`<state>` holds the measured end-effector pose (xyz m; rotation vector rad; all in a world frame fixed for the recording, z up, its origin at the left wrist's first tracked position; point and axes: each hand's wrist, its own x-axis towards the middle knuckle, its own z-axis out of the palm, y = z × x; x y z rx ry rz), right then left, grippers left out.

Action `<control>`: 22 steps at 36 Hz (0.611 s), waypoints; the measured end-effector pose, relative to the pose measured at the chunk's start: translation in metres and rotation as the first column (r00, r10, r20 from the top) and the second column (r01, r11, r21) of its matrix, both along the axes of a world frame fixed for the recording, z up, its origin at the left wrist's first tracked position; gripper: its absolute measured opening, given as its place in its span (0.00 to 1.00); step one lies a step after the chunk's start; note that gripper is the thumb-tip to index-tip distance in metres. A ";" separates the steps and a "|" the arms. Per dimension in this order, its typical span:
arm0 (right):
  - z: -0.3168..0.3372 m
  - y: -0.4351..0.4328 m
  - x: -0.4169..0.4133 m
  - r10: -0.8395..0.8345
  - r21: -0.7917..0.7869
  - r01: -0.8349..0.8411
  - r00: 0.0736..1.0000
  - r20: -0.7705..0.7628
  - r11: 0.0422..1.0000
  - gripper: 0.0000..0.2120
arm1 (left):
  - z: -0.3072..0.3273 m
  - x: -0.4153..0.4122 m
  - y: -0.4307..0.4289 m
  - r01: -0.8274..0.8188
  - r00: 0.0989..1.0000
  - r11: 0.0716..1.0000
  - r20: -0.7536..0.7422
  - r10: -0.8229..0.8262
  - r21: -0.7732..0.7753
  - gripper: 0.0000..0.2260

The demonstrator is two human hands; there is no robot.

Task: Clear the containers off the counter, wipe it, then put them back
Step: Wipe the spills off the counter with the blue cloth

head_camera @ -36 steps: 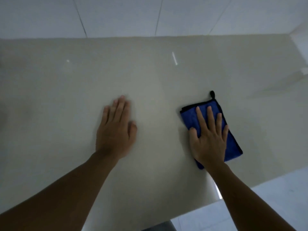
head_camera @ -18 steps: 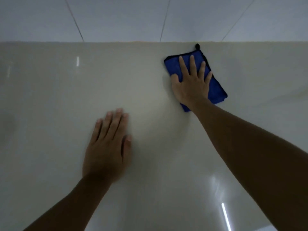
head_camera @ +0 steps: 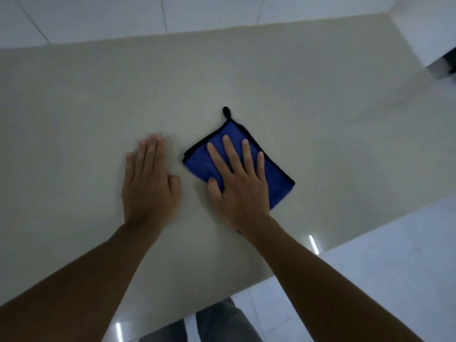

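Observation:
A folded blue cloth (head_camera: 197, 161) with black edging and a small black loop lies on the beige counter (head_camera: 320, 114), a little right of the middle. My right hand (head_camera: 240, 187) presses flat on the cloth with its fingers spread, covering most of its near half. My left hand (head_camera: 148, 183) rests flat on the bare counter just left of the cloth, fingers together, holding nothing. No containers are in view.
White wall tiles (head_camera: 209, 11) run along the counter's far edge. The counter's near edge slants from lower left to right, with pale floor tiles (head_camera: 394, 280) beyond it. A dark object (head_camera: 444, 67) shows at the far right edge. My grey trousers (head_camera: 217, 324) are below.
My right hand has pulled the cloth back from the counter's far edge by the wall to the middle, near my left hand. The left hand stays flat on the counter.

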<state>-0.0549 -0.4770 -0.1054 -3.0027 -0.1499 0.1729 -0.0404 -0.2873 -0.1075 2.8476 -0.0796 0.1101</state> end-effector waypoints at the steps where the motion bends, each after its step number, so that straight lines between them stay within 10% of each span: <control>1: 0.000 -0.015 -0.009 -0.035 0.003 0.035 0.999 -0.003 0.999 0.32 | 0.000 -0.002 -0.012 0.022 1.000 1.000 0.001 -0.022 -0.013 0.31; 10: 0.002 -0.151 -0.020 -0.390 -0.016 0.390 0.921 -0.017 0.921 0.32 | -0.009 -0.007 -0.062 0.205 0.978 0.977 -0.041 -0.202 0.065 0.28; 22: 0.005 -0.171 0.004 -0.392 -0.020 0.392 0.920 -0.021 0.920 0.32 | -0.009 -0.008 -0.066 0.196 0.979 0.973 -0.074 -0.188 0.123 0.28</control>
